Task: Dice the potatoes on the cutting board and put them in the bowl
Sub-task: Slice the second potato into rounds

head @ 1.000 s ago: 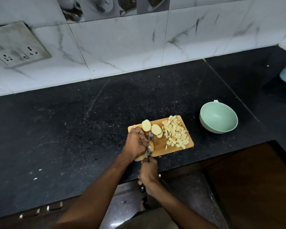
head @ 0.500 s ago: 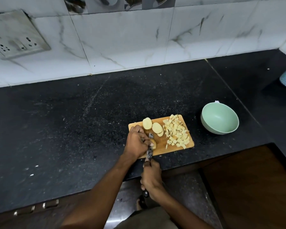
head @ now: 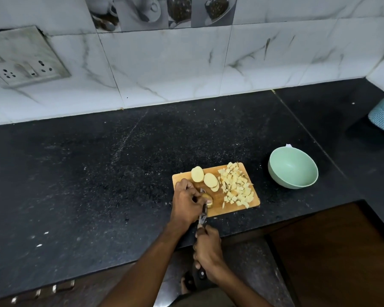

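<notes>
slicing the last potato chunk, dice pile waiting

the black counter [head: 98,185] carries it all. one wooden cutting board [head: 233,209] sits at its near edge, and one empty green bowl [head: 293,171] stands apart, off to the knife hand's far right.

the left hand [head: 185,201] is curled down over one potato piece [head: 207,198], pinning it to the board. the right hand [head: 207,251] is wrapped round the handle of one knife [head: 202,214], with the blade running forward right beside the left fingertips.

my take for this cut: keep those fingertips tucked back, knuckles guiding the blade, and go straight down in even slices so the cubes match.

just past the pinned piece: three slices [head: 205,181] that i can count, maybe more underneath. right of them is one diced pile [head: 236,188], way too many cubes to count. none in the bowl yet.
</notes>
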